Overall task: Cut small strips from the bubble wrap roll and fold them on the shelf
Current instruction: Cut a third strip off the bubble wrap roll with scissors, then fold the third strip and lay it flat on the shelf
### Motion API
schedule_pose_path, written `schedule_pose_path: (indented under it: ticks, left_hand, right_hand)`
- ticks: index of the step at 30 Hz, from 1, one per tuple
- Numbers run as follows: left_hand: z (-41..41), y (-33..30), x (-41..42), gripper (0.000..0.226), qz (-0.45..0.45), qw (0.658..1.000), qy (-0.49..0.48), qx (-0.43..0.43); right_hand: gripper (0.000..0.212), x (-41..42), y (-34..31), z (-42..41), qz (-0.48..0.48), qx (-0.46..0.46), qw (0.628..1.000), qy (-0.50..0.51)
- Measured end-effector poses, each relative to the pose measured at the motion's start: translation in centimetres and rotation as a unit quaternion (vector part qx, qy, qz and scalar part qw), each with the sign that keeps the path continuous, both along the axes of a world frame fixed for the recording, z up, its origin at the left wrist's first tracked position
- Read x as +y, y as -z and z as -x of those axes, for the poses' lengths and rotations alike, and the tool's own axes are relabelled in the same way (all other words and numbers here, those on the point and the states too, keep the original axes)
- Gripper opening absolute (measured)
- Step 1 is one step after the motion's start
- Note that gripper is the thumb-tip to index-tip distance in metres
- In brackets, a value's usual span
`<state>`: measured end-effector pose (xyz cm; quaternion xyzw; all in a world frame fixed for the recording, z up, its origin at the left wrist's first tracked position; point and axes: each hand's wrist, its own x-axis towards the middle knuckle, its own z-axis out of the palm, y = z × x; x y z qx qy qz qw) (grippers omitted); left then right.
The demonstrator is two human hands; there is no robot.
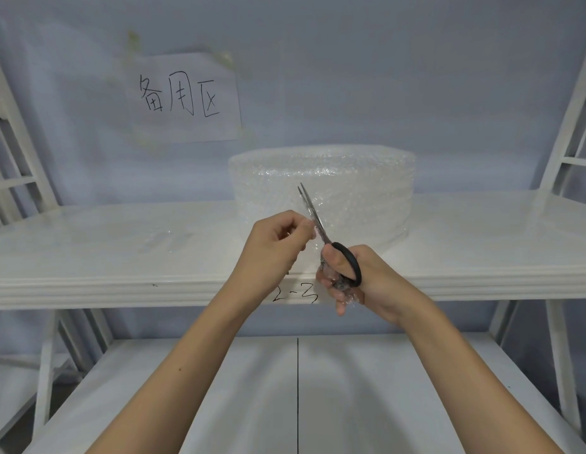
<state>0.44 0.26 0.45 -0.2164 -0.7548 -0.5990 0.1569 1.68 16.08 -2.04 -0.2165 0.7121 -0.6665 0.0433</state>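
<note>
A big roll of clear bubble wrap (pixel 357 185) stands on the white shelf (pixel 105 253), right of centre. A loose sheet of the wrap runs from the roll toward me. My left hand (pixel 278 244) pinches the edge of that sheet just left of the blades. My right hand (pixel 354 276) grips black-handled scissors (pixel 345 262); their blades point up and away into the wrap, almost closed. Some crumpled wrap hangs under my right fingers. A flat, folded piece of bubble wrap (pixel 167 239) lies on the shelf to the left.
A paper sign with handwritten characters (pixel 183 96) is taped to the blue wall behind. White shelf posts rise at the left (pixel 20 142) and right (pixel 566 142). A lower white shelf (pixel 298 388) lies below my arms. "2-3" is written on the shelf's front edge.
</note>
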Motion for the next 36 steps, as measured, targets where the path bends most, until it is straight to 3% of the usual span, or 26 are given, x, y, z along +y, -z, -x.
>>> schedule_pose_path:
  ticks: [11, 22, 26, 29, 31, 36]
  left_hand:
    - [0.1, 0.8, -0.1, 0.021, 0.014, 1.000, 0.015, -0.018]
    - [0.0, 1.4, -2.1, 0.027, -0.003, 1.000, 0.009, -0.029]
    - [0.0, 1.3, -3.0, 0.026, -0.014, 0.999, -0.009, -0.038]
    - [0.2, 1.3, -3.5, 0.026, -0.019, 0.999, -0.010, -0.046]
    - [0.2, 1.4, -3.7, 0.026, -0.023, 0.998, -0.009, -0.050]
    - [0.0, 1.4, -3.5, 0.026, -0.030, 0.998, 0.001, -0.059]
  right_hand:
    - [0.063, -0.3, -1.2, 0.5, -0.021, 0.016, 1.000, 0.017]
    - [0.046, -1.6, -3.0, 0.5, 0.043, 0.034, 0.997, 0.054]
    - [0.051, -1.0, -4.1, 0.1, 0.104, 0.054, 0.981, 0.157]
    - [0.030, 1.9, -4.3, -0.3, 0.105, 0.079, 0.959, 0.250]
    - [0.023, 4.5, -3.7, -0.1, 0.079, 0.082, 0.942, 0.316]
    - [0.047, 9.7, -2.5, 1.0, -0.051, -0.019, 0.880, 0.471]
